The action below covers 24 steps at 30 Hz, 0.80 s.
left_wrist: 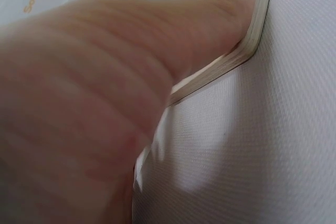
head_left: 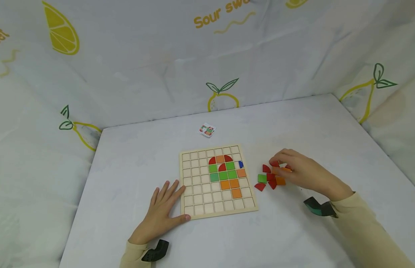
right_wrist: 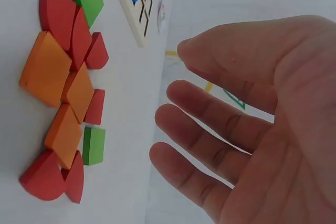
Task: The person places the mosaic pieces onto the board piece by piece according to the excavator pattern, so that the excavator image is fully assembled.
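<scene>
A square wooden grid board lies on the table with red, orange and green pieces and one blue piece in its cells. My left hand rests flat beside it, fingers spread. Its thumb touches the board's near left corner. On the right, my right hand hovers over a cluster of loose pieces. In the right wrist view its fingers are loosely bent, with nothing between them. Orange squares, red quarter-circles and green squares lie near those fingertips.
A small patterned card lies behind the board. The white table meets a cloth wall printed with lemons at the back, and more cloth hangs on both sides. A dark band is at the right wrist.
</scene>
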Tool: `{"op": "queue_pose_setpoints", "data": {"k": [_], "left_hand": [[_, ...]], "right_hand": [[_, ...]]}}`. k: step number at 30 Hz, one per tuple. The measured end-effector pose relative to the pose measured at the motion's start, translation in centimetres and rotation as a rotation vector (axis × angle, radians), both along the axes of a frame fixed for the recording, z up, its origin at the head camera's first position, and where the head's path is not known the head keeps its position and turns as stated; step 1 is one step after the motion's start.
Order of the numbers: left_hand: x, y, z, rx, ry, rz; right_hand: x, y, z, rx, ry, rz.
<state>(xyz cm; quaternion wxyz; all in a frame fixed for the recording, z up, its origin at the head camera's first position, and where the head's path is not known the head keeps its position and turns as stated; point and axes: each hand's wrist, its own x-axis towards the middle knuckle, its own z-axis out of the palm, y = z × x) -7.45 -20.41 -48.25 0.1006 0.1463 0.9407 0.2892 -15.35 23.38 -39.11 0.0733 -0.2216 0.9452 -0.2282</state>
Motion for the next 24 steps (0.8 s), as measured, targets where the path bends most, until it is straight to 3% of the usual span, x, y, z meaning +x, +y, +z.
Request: {"op": "queue_pose_setpoints", "data": {"k": [24], "left_hand": [[0.1,0.1,0.4,-0.001,-0.031,0.011]], "right_hand": [[-0.3,1.9,-3.0,0.148,-0.040,-0.025]]}}
